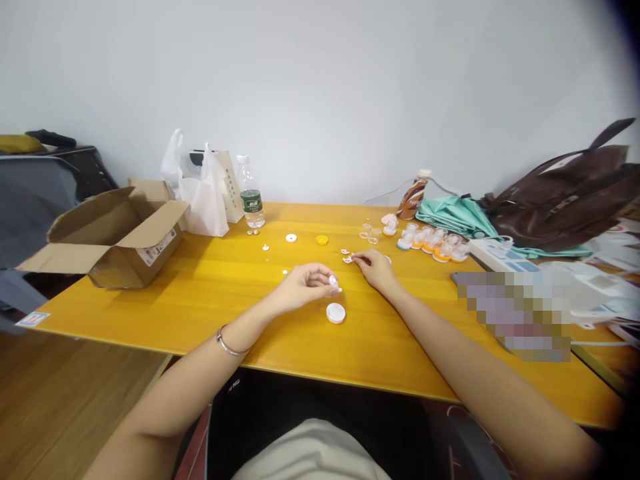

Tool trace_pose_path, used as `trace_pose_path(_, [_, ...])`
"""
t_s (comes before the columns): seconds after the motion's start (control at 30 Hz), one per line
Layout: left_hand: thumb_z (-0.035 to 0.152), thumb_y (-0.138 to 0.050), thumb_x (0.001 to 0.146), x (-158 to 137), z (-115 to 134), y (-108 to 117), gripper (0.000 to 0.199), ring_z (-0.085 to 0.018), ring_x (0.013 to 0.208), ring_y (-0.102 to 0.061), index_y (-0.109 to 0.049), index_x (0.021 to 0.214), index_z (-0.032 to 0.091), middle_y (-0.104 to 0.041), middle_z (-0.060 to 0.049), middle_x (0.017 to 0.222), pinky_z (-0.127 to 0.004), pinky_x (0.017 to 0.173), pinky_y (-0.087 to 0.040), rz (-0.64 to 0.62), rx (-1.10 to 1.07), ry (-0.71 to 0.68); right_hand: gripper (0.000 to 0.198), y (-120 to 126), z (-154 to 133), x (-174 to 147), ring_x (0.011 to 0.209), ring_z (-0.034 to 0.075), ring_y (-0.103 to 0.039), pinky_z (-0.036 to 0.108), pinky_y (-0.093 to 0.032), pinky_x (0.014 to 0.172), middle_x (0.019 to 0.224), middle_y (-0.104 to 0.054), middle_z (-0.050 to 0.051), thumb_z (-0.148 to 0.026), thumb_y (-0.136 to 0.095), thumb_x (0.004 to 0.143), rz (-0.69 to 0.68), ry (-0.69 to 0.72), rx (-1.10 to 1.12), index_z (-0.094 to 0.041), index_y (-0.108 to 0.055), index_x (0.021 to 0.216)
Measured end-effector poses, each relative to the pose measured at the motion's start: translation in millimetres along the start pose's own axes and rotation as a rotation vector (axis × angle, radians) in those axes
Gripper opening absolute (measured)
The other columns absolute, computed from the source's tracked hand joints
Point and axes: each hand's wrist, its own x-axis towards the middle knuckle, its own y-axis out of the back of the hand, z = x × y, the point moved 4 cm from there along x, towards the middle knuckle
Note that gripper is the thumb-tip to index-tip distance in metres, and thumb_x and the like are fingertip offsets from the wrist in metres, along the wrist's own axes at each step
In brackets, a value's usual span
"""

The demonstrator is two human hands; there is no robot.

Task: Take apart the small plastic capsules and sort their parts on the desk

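Observation:
My left hand is closed around a small white and clear plastic piece, held above the table just behind a round white lid-like disc. Farther right, my right hand reaches to the tabletop with its fingertips pinched together. Its fingertips are at a small group of white pieces with dark and orange marks; whether one is gripped is too small to make out. A yellow ring-shaped cap and a white disc with a hole lie beyond the hands.
Several assembled clear-domed pieces with orange and green bases stand at right, near a brown drink bottle. Clear rings lie beside them. An open cardboard box, white plastic bag and water bottle occupy the left. A brown bag sits at right.

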Motion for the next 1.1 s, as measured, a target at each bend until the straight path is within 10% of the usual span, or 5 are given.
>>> trace_pose_path(0.37, [0.024,-0.07,0.067,-2.3,4.5,-1.4,0.028,-0.013,0.077,-0.062,-0.058,0.089,0.012,-0.065,-0.006,0.083,-0.028,0.078,-0.047,-0.035,0.001,-0.035,0.025,19.4,-11.6,-11.0,0.071,0.015,-0.059,0.029,-0.047,0.068,0.082,-0.067,0.006,-0.028,-0.047,0.079,0.033,-0.107,0.261,-0.015,-0.064,0.09])
trace_pose_path(0.57, [0.029,-0.066,0.072,-5.3,13.9,-0.4,0.026,-0.012,0.078,-0.058,-0.061,0.093,0.014,-0.064,-0.005,0.087,-0.024,0.074,-0.045,-0.047,0.166,-0.155,0.025,16.8,-66.7,-46.7,0.067,0.011,-0.056,0.025,-0.043,0.069,0.071,-0.063,0.001,-0.038,-0.055,0.078,-0.633,0.009,0.654,-0.016,-0.065,0.078])
trace_pose_path(0.7, [0.03,-0.063,0.074,-6.3,16.7,3.0,0.025,-0.012,0.079,-0.056,-0.063,0.095,0.015,-0.062,-0.005,0.087,-0.025,0.074,-0.044,-0.022,0.283,-0.194,0.026,14.0,-85.5,-59.2,0.07,0.012,-0.056,0.025,-0.042,0.07,0.075,-0.064,0.002,-0.039,-0.057,0.078,-0.787,-0.003,0.753,-0.015,-0.065,0.077])
trace_pose_path(1.1, [0.032,-0.065,0.071,0.7,4.2,3.2,0.023,-0.017,0.081,-0.061,-0.066,0.085,0.014,-0.067,-0.007,0.088,-0.027,0.074,-0.046,0.155,0.255,-0.178,0.021,4.6,-90.0,-58.9,0.062,0.011,-0.055,0.026,-0.043,0.068,0.063,-0.06,-0.003,-0.034,-0.073,0.06,-0.461,-0.165,0.9,-0.017,-0.061,0.064])
